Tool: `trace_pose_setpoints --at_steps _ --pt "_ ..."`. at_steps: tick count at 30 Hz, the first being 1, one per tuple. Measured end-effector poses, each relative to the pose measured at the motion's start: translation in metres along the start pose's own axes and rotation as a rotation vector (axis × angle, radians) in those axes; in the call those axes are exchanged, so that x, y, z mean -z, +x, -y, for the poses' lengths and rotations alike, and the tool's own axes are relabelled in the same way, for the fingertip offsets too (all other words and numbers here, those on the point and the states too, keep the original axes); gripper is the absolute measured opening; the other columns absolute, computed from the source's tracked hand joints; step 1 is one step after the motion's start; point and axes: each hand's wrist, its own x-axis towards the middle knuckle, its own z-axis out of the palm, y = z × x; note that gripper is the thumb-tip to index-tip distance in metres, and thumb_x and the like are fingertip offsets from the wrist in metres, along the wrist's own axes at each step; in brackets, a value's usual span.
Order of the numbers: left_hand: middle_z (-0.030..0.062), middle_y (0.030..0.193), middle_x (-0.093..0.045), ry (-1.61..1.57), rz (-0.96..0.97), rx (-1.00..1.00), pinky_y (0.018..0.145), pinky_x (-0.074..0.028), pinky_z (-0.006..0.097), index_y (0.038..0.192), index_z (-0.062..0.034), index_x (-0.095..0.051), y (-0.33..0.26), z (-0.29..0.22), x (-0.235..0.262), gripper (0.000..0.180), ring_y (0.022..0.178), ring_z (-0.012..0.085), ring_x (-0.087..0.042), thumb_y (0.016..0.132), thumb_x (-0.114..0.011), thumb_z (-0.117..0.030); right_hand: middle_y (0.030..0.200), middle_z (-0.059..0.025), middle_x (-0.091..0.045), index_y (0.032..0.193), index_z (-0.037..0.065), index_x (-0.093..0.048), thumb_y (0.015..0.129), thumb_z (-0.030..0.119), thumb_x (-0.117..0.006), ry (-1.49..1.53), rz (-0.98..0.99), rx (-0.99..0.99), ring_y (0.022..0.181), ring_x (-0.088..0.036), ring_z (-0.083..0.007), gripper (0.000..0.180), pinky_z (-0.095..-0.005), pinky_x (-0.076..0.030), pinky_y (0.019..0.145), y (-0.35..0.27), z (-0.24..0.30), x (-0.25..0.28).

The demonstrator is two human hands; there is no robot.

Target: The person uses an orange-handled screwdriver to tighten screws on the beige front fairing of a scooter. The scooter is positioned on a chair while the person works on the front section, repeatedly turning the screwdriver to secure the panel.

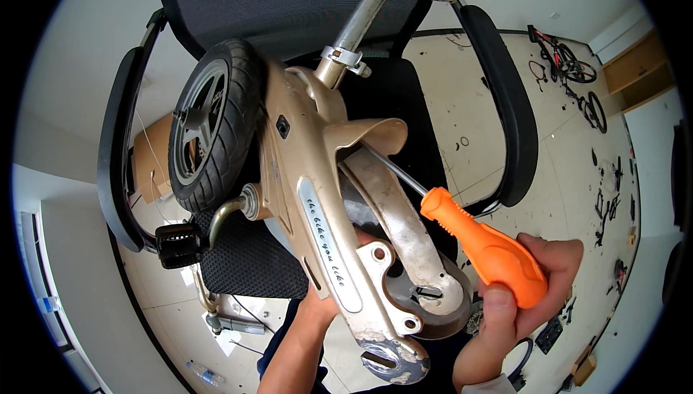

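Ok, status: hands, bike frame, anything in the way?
Right hand gripping orange-handled screwdriver; left hand behind gold bike frame, mostly hidden; flared guard hides screwdriver tip.

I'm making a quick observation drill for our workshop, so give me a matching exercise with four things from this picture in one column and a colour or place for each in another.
Column one:
1. Bike frame
2. Screwdriver
3. Plastic bottle
4. Seat post

Column two:
A. On the floor at lower left
B. Silver
C. In the right hand
D. Gold-coloured

Right pairs: 1-D, 2-C, 3-A, 4-B.
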Motion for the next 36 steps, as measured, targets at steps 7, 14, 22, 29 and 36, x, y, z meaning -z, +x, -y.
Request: trace_pose_setpoints --at_steps 7,14,22,29,36 --pt "0.0099 0.065 -0.06 0.013 -0.026 0.008 0.063 -0.044 0.032 0.072 0.0011 -0.062 -0.005 0.005 0.0 0.011 0.059 0.022 -0.054 0.079 -0.065 -0.007 0.099 -0.0221 -0.059 0.098 -0.002 -0.05 0.074 0.024 -0.069 0.099 -0.159 0.36 0.062 -0.054 -0.0168 0.04 -0.0251 -0.043 0.053 0.028 -0.002 -0.024" --pt "0.01 0.064 -0.06 0.025 -0.012 -0.003 0.062 -0.044 0.031 0.073 0.0015 -0.063 -0.004 0.004 -0.004 0.01 0.059 0.0217 -0.053 0.078 -0.064 -0.007 0.106 -0.0248 -0.057 0.109 0.006 -0.043 0.073 0.003 -0.057 0.105 0.217 0.455 0.085 -0.058 -0.0222 0.039 -0.0313 -0.048 0.072 0.022 -0.001 -0.009" --pt "0.0096 0.062 -0.057 0.033 -0.019 -0.01 0.059 -0.042 0.031 0.072 0.0018 -0.063 -0.002 0.007 0.0 0.009 0.058 0.0206 -0.052 0.076 -0.063 -0.006 0.086 -0.018 -0.064 0.102 -0.001 -0.046 0.077 0.006 -0.067 0.024 0.168 0.08 0.067 -0.063 -0.0178 0.034 -0.0244 -0.05 0.063 0.018 0.013 -0.005" --pt "0.0083 0.063 -0.058 0.205 0.103 -0.134 0.062 -0.042 0.03 0.073 0.0005 -0.063 0.004 0.008 0.003 0.009 0.06 0.02 -0.052 0.079 -0.063 -0.006 0.074 -0.0171 -0.065 0.107 -0.001 -0.044 0.081 0.009 -0.056 0.035 0.131 -0.124 0.047 -0.052 -0.0089 0.031 -0.0193 -0.038 0.044 0.023 0.025 -0.005" --pt "0.0088 0.067 -0.06 0.188 0.08 -0.088 0.064 -0.042 0.03 0.075 0.0007 -0.062 -0.001 0.009 -0.002 0.009 0.063 0.0208 -0.054 0.079 -0.063 -0.007 0.089 -0.0112 -0.065 0.108 0.001 -0.064 0.067 0.0 -0.08 -0.229 0.192 0.63 0.067 -0.065 -0.0172 0.044 -0.0252 -0.054 0.057 0.033 0.004 -0.011"
